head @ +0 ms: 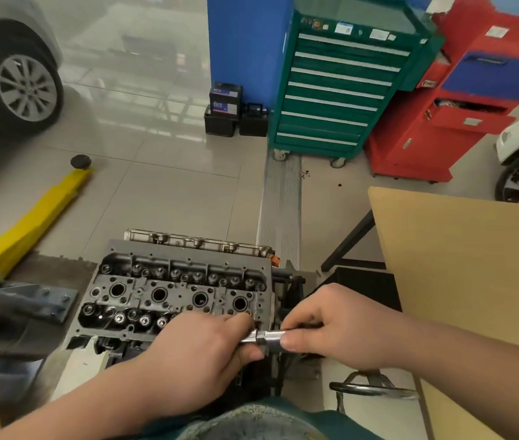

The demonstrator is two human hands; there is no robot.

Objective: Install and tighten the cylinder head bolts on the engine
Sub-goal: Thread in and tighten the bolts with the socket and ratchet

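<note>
grey cast-metal cylinder head (pixel 175 293) sits on the engine, valve side up, directly ahead of the person and low in the head view. four big round bores run in a row across its middle, with valve springs in rows above and below them.

both hands are over the head's near right corner. left hand (pixel 201 354) has fingers curled round the left end of a short shiny steel socket-and-extension piece (pixel 264 336); right hand (pixel 334 328) pinches its right end, thumb under, fingers over. so both sets of fingers are clamped on that one tool piece, which lies roughly level between them, just beside the head's right edge. can't tell if a bolt is seated in the socket or if the two parts are being pushed together; the hands hide the joint.

progress, as a judgement: early. looks like tool prep, not tightening. no ratchet or torque wrench is visible in either hand. several small holes in the head look open, but i can't tell bolt holes from oil passages at this sharpness, nor whether any head bolt is already in. the near right corner is covered by the left hand.

left to do, most likely: finish the tool, drop or start the bolts, run them down, then tighten in sequence.

around: yellow floor jack handle (pixel 34 217) at left, green drawer tool cabinet (pixel 337 87) and red cabinet (pixel 442 122) behind, tan tabletop (pixel 461 265) at right.
</note>
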